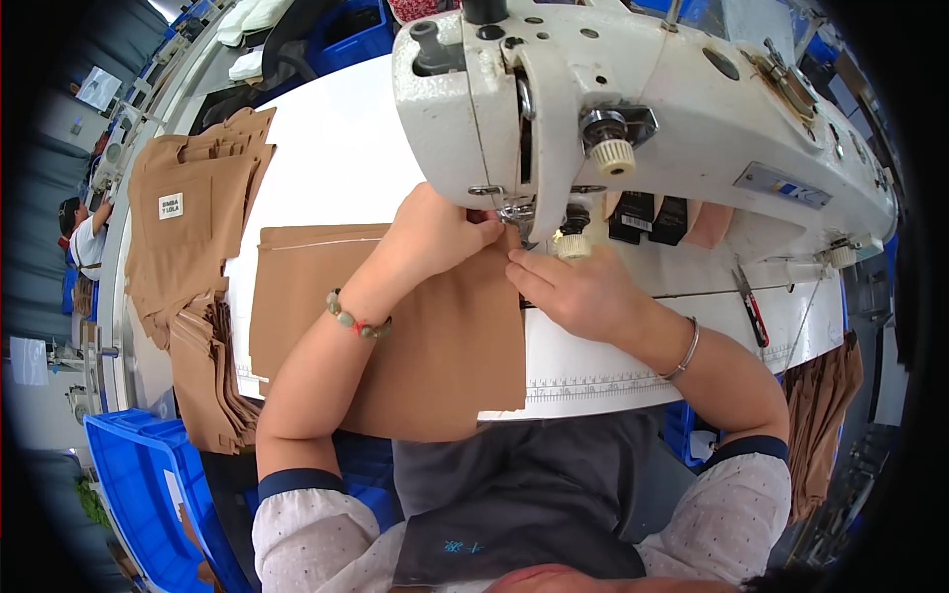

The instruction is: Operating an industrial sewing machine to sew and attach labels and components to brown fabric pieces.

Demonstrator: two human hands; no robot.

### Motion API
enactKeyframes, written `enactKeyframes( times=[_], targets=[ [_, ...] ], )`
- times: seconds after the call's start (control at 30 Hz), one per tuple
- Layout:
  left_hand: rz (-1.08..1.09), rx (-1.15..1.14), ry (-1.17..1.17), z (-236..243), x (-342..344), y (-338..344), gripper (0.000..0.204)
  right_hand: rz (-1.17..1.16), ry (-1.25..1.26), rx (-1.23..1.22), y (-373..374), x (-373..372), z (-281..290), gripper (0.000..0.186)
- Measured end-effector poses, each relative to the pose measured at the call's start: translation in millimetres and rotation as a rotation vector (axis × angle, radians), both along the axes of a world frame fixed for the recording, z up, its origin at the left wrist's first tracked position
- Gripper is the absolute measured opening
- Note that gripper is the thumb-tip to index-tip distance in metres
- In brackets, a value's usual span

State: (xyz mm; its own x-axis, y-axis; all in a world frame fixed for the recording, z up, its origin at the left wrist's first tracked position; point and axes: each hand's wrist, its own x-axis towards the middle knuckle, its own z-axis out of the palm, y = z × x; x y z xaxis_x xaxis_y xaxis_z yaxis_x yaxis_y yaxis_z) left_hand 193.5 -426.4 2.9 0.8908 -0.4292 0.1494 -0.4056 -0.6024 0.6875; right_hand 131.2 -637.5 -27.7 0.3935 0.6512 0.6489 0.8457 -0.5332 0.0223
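A brown fabric piece (390, 346) with a pale line near its top edge lies on the white table under a white sewing machine (643, 148). My left hand (435, 227) pinches the fabric's top right corner just left of the presser foot (516, 212); its fingertips are partly hidden. My right hand (578, 296) has its fingers together, gripping the same fabric's right edge slightly below the presser foot.
Brown garment pieces (188, 257) pile at left, others (811, 425) hang at right. Blue bins (138, 484) stand lower left. Red-handled snips (753, 321) and dark labels (643, 212) lie right. Another person (89, 237) works at far left.
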Motion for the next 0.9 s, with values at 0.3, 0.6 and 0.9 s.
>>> enactKeyframes(
  times=[0.3, 0.6, 0.9],
  targets=[
    [-0.007, -0.027, 0.001, 4, 4, -1, 0.019, -0.011, 0.031, 0.03, 2, 2, -2, 0.012],
    [0.048, 0.065, 0.051, 0, -3, 1, 0.031, 0.048, 0.061, -0.194, -5, -10, 3, 0.021],
    [0.163, 0.019, -0.004, -8, -25, 21, 0.028, 0.26, -0.186, -0.162, 3, -46, 6, 0.023]
  ],
)
